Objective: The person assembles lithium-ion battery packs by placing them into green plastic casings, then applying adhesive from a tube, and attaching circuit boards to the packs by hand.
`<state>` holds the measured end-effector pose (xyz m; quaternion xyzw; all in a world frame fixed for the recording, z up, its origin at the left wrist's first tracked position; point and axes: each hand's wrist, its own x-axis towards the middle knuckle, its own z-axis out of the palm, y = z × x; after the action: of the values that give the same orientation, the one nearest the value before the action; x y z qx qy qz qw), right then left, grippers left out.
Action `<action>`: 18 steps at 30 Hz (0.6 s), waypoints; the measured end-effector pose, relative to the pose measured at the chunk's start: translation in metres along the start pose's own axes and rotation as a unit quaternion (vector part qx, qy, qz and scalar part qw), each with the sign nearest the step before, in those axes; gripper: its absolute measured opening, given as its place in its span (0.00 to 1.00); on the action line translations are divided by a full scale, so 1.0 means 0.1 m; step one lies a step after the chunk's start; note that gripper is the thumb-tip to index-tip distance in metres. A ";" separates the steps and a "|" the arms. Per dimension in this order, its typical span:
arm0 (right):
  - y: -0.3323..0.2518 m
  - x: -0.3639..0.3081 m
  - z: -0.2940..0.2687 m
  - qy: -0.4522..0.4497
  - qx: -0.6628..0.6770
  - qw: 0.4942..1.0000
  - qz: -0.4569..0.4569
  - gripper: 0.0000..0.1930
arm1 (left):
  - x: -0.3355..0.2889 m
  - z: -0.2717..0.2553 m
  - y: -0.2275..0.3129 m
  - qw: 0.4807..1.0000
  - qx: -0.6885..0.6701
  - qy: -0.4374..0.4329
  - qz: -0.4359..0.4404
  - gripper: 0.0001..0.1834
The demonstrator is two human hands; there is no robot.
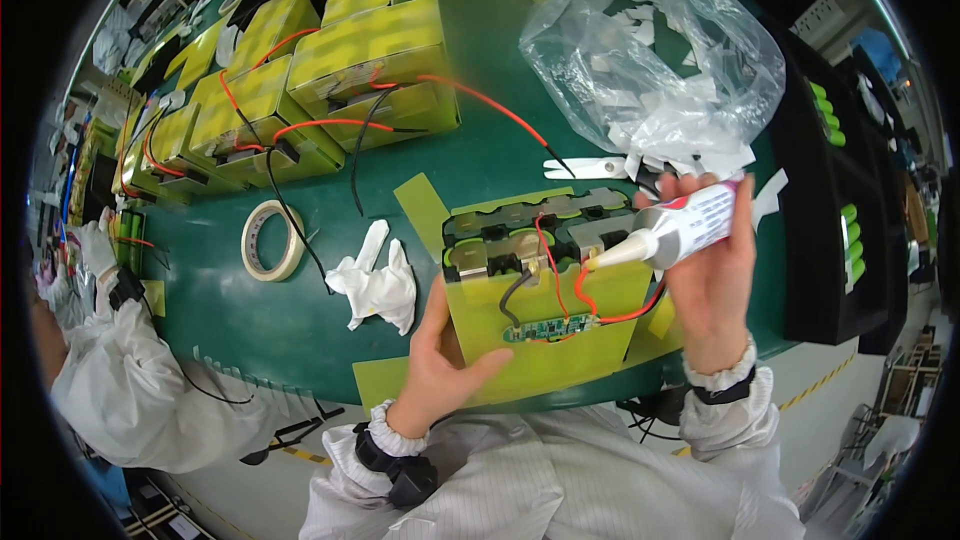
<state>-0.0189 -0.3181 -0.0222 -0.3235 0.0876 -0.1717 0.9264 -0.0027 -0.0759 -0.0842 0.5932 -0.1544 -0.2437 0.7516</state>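
Observation:
A battery pack (470, 310) with a yellow-green insulating sheet faces me at the bench's near edge. On that sheet sits a small green circuit board (548, 329), joined by black and red wires. My left hand (445, 360) steadies the pack at its left side, thumb on the front sheet and fingers partly hidden behind the edge. In my right hand (708, 270) is a white glue tube (697, 222), tilted with its nozzle pointing left. The nozzle tip is at the thick red wire (583, 285) near the pack's top edge; whether they touch I cannot tell.
Several wrapped yellow-green battery packs (370, 50) with loose red and black leads stand at far left. A tape roll (270, 240) and crumpled white wipe (378, 285) lie left. White scissors (590, 168) and a clear plastic bag (570, 60) are beyond. A co-worker's sleeve (130, 380) is at left.

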 end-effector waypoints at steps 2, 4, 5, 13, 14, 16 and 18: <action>-0.21 -0.09 0.01 -0.054 -0.064 0.993 -0.089 0.18 | -0.08 0.00 -0.03 1.000 0.019 0.012 0.018 0.44; -0.39 -0.32 0.06 0.023 -0.146 0.965 -0.217 0.19 | -0.13 0.00 -0.05 1.000 0.026 0.003 0.017 0.44; -0.46 -0.44 0.02 -0.028 -0.215 0.939 -0.266 0.21 | -0.15 -0.01 -0.07 0.999 0.034 0.001 0.017 0.45; -0.28 -1.01 -0.14 -0.231 -0.466 0.723 -0.456 0.27 | -0.14 0.02 -0.08 0.999 0.020 -0.013 0.042 0.47; -0.26 -1.00 -0.14 -0.249 -0.473 0.701 -0.473 0.26 | -0.13 0.02 -0.09 0.998 0.022 -0.019 0.057 0.47; -0.27 -1.02 -0.13 -0.267 -0.479 0.678 -0.490 0.25 | -0.14 0.01 -0.10 0.997 0.026 -0.021 0.067 0.47; -0.28 -1.06 -0.12 -0.295 -0.525 0.635 -0.483 0.26 | -0.14 -0.01 -0.12 0.996 0.032 -0.020 0.078 0.47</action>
<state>-0.1277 -0.3057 -0.0084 -0.7850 -0.2841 -0.4153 0.3614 -0.0164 -0.0694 -0.0952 0.5983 -0.2224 -0.1912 0.7457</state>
